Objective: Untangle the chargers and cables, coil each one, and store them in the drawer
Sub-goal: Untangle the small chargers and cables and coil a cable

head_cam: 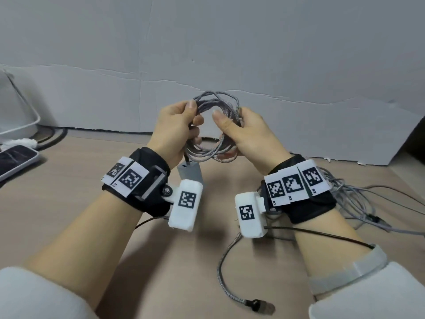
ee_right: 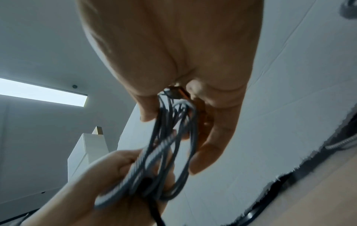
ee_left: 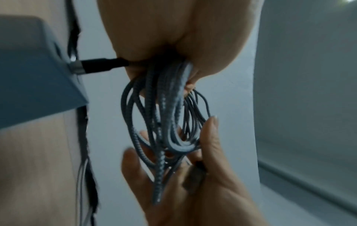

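A coil of grey braided cable (head_cam: 216,125) is held in the air above the table, between both hands. My left hand (head_cam: 184,120) grips its left side, fingers curled round the strands (ee_left: 164,114). A grey charger block (head_cam: 189,172) hangs below that hand on a black plug (ee_left: 102,65). My right hand (head_cam: 232,125) holds the coil's right side, with the thumb across the loops (ee_right: 168,145) and the fingers behind. A small orange-brown connector (ee_right: 179,93) shows inside the right palm.
A loose braided cable with a USB plug (head_cam: 259,305) lies on the table (head_cam: 69,203) near my right forearm. More tangled thin cables (head_cam: 358,199) spread to the right. A white bin (head_cam: 18,107) and a phone (head_cam: 16,157) sit at the left, with a cardboard backdrop (head_cam: 230,54) behind.
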### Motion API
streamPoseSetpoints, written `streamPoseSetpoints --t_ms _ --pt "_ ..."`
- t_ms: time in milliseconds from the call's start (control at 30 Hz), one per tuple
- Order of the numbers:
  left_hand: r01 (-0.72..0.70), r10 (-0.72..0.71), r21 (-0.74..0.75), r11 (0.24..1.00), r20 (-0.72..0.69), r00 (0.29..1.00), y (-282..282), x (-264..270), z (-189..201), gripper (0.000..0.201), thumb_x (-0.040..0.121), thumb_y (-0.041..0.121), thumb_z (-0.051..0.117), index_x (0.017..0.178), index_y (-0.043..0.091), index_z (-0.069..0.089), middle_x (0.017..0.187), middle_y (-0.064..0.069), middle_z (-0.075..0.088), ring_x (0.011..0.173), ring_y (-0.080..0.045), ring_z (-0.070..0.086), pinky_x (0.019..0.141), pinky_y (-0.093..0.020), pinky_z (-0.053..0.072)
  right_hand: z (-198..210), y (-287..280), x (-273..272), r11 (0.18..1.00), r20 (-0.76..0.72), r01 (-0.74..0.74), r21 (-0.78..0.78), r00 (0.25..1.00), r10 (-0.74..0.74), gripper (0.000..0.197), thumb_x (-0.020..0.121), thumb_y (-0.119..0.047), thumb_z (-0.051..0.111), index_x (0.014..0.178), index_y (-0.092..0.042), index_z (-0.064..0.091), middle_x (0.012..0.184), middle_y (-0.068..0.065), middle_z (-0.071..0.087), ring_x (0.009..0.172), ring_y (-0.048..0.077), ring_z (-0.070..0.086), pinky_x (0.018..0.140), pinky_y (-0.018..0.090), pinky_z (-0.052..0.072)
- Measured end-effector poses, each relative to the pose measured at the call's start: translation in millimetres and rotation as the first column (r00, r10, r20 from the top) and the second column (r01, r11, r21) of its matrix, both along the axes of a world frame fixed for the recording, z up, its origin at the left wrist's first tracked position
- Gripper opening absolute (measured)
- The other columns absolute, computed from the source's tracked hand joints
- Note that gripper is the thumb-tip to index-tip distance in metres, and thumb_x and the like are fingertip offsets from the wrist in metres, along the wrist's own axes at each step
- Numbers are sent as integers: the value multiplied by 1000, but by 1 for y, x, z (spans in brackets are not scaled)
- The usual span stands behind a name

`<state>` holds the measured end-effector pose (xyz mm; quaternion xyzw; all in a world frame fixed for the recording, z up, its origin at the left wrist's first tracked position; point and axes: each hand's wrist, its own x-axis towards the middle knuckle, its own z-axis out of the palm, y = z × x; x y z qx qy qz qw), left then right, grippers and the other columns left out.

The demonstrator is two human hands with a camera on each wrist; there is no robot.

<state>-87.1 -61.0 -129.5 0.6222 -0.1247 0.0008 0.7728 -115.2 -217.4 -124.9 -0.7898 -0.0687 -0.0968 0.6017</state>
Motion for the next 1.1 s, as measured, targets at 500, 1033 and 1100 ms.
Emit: streamPoseSetpoints --t_ms 500,1033,1100 --pt "-380 195 467 799 397 897 16 4 8 40 108 26 42 69 17 46 63 -1 45 44 -16 35 50 -44 38 25 -21 -13 918 127 78 -388 991 -30 21 98 -27 63 85 -13 72 58 -2 65 43 1 47 53 21 36" --pt "296 -366 395 870 113 924 10 -17 16 38 109 26 39 72 22 43 61 7 21 49 -10 16 47 -28 18 20 -39 -10 652 177 284 -703 958 -226 32 102 -30 54 74 -18 66 74 3 59 82 27 53 71 32 39" --pt "309 -381 391 867 120 917 7 -18 16 35 109 26 38 75 20 46 62 7 22 51 -10 16 48 -28 17 19 -35 -8 763 179 241 -600 970 -165 40 99 -26 59 60 -18 55 56 -1 51 60 19 49 59 31 39"
